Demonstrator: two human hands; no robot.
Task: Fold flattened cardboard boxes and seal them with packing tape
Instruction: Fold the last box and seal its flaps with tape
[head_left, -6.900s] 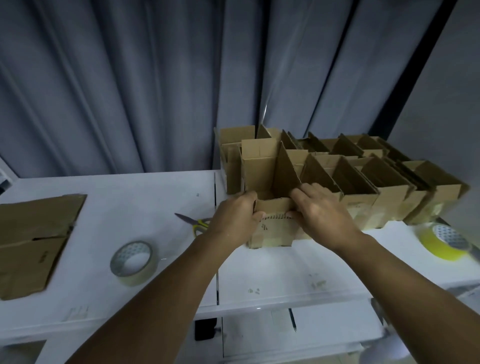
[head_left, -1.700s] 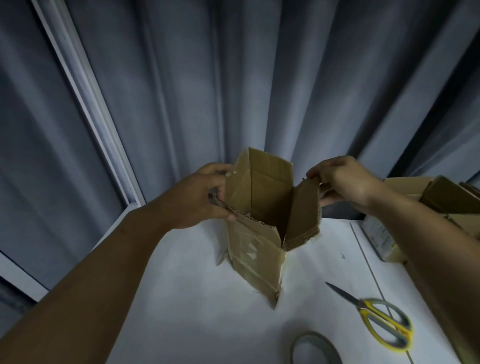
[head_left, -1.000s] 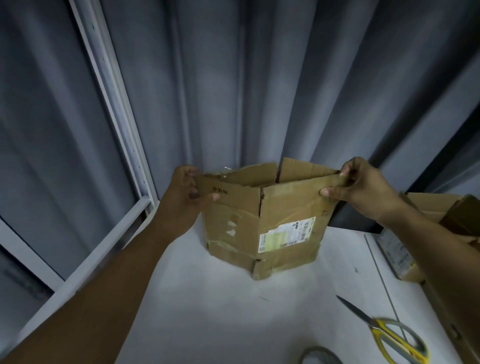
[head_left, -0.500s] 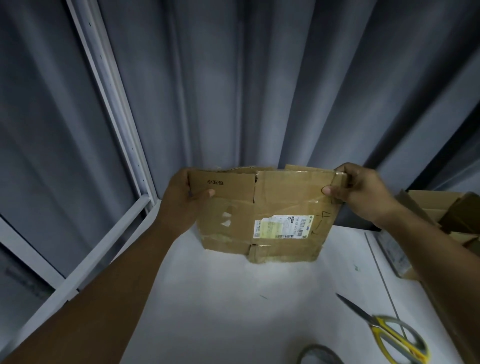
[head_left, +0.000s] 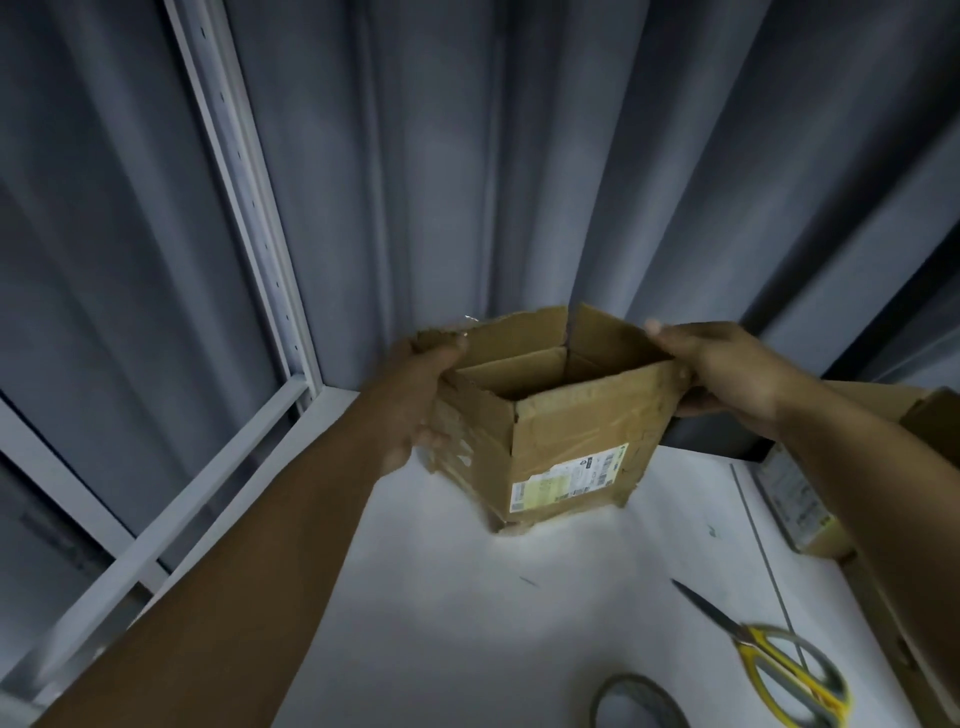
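Cardboard fills the middle of the view: a worn brown box (head_left: 561, 447) stands opened out with its top open and its lower end at the white table (head_left: 441, 597) (whether the bottom flaps are closed cannot be seen from this angle). The left hand (head_left: 415, 400) grips the box's left wall, thumb hooked over the top edge and fingers wrapped round the outside, partly hidden by the cardboard. The right hand (head_left: 727, 374) holds the box's right top corner, fingers curled over the flap and thumb tucked beneath. A pale label (head_left: 566, 475) on the near face is too blurred to read. Right of the box and nearer the camera lie yellow-handled scissors (head_left: 748, 649), smeared by blur, and a roll of tape (head_left: 631, 679) cut off by the lower edge. More cardboard (head_left: 800, 499) sits right of the box, mostly hidden by the right forearm. Behind the box hangs a grey pleated curtain (head_left: 467, 182), and left of it runs a white metal frame (head_left: 244, 208). The room is dim.
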